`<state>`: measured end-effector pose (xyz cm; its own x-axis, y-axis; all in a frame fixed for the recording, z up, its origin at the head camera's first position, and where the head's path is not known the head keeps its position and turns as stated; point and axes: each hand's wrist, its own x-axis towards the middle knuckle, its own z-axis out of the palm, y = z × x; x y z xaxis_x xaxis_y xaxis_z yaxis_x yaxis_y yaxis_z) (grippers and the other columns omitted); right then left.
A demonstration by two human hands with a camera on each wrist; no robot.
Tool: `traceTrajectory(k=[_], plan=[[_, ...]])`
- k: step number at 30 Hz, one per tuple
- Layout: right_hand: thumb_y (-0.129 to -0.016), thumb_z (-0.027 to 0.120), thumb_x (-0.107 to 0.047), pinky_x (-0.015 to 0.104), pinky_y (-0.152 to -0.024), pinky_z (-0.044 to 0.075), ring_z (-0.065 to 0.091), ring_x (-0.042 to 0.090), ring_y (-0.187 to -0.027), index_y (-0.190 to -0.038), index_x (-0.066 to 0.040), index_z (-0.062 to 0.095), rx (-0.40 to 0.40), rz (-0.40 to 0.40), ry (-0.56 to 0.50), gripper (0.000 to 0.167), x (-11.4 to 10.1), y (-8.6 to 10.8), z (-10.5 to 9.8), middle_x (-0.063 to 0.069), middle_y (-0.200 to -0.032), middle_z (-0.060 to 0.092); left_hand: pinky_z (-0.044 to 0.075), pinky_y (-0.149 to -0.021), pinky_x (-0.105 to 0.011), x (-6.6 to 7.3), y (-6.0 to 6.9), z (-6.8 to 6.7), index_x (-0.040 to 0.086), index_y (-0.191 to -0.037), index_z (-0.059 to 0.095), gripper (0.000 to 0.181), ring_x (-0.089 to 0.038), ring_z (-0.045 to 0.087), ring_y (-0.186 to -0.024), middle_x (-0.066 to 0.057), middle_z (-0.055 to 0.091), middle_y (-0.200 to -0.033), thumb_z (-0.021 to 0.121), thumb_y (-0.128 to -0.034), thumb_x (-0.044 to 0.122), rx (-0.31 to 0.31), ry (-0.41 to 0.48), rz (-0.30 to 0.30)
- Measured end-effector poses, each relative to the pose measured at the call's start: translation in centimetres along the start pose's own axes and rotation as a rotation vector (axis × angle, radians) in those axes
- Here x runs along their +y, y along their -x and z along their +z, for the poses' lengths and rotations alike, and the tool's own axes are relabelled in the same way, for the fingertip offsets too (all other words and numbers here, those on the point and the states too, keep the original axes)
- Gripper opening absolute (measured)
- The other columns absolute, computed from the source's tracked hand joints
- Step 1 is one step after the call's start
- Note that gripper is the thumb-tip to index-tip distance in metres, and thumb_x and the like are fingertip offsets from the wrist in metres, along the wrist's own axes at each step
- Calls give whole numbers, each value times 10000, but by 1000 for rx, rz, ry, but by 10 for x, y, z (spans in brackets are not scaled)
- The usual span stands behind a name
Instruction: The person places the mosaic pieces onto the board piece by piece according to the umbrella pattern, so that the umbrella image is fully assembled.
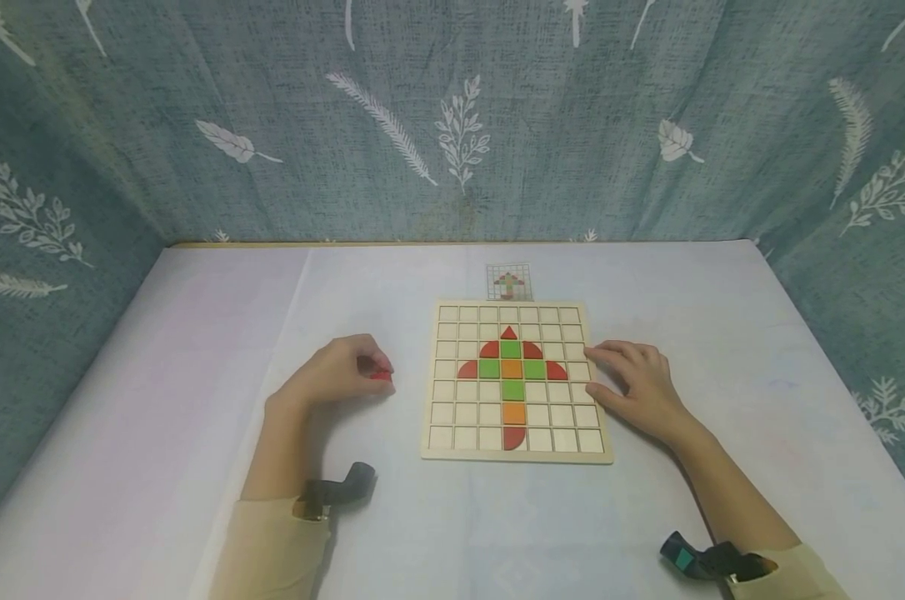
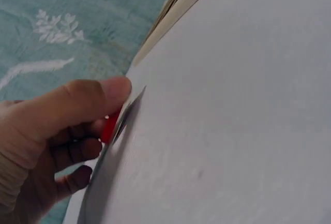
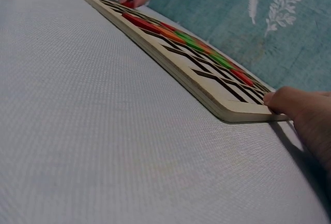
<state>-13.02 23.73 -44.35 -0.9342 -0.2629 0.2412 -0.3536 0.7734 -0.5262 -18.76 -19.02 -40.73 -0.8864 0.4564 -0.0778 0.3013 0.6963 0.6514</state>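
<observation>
My left hand pinches a small red piece between thumb and fingers, just above the table left of the board. In the left wrist view the red piece shows partly behind the thumb, so its full shape is hidden. A wooden grid board lies flat, bearing a red triangle, red quarter-circle pieces, green squares and orange squares in an arrow-like figure. My right hand touches the board's right edge with thumb and fingertips, holding nothing loose.
A small printed card with a similar figure lies behind the board. The white-covered table meets a teal leaf-patterned curtain at the back and sides. Dark wrist cameras sit on both forearms.
</observation>
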Motion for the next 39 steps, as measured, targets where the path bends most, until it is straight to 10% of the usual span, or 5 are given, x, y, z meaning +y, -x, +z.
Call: traceTrajectory(k=[39], plan=[[-832,667,-223,563,-924,217,369,365,-1139,-1237,-95,590,6,33,-4,431,-5,-2,0,175,-1267,508,470,-679,-217,86,-18,61,194,-890,694,161,-60,529,-729,139,585,-823,773,-760,247,-249,-52,310]])
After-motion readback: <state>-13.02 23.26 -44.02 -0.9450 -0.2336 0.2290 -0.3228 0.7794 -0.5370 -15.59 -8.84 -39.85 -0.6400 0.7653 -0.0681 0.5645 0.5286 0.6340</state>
